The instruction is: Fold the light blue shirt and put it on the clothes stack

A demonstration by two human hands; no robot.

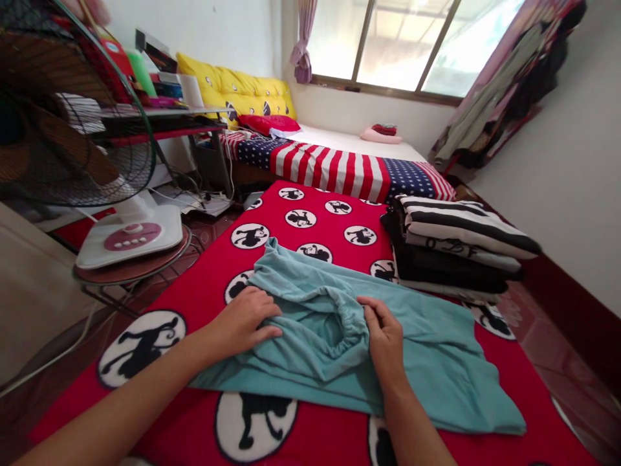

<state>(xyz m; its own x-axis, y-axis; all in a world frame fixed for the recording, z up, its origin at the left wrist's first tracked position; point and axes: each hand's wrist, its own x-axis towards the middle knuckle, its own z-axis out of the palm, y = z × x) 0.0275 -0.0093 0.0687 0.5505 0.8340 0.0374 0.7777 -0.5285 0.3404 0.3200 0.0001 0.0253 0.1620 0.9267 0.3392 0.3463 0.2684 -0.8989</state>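
A soft teal garment [334,349] lies spread on a red mat with black-and-white monkey circles [310,220]. Its gathered elastic opening [347,330] faces the middle of the cloth, with loose folds around it. My left hand [245,317] rests on a fold at the garment's left side, fingers curled over the cloth. My right hand [383,336] pinches the elastic edge between thumb and fingers. The part of the garment under each hand is hidden.
A stack of folded clothes [451,249], with black-and-white stripes on top, sits on the mat's far right. An electric fan [130,236] stands at the left. Beyond the mat lies a bed with a stars-and-stripes cover [330,165].
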